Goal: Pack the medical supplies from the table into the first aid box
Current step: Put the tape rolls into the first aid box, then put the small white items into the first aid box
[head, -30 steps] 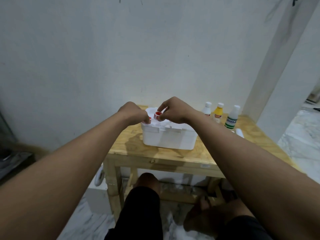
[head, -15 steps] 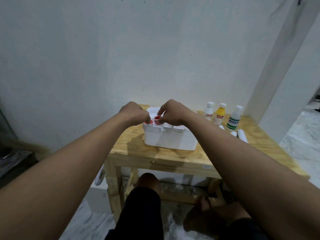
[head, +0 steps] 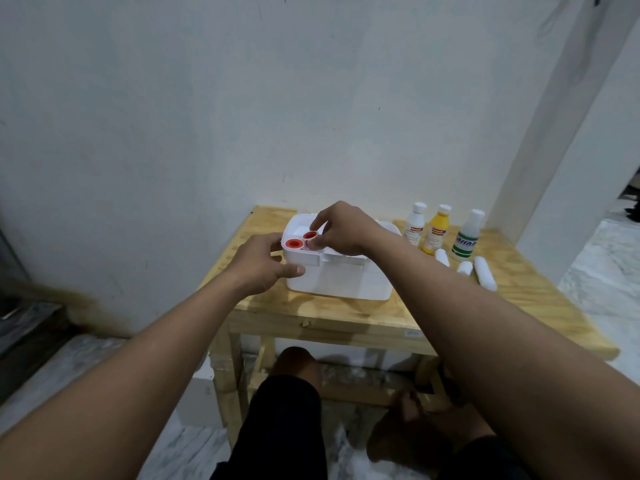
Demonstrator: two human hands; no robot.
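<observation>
Two red-capped containers sit in the near-left corner of the white first aid box [head: 341,278]; your left hand [head: 261,263] rests loose and unclenched against the box's left side, while your right hand [head: 341,230] pinches the right red-capped container [head: 310,237]. Three bottles [head: 437,230] stand farther right on the wooden table [head: 502,306], white rolls [head: 485,273] lying just nearer

White first aid box [head: 337,278], two red-centred rolls [head: 294,243], yellow bottle [head: 437,229], pale wood table [head: 374,313].
</observation>
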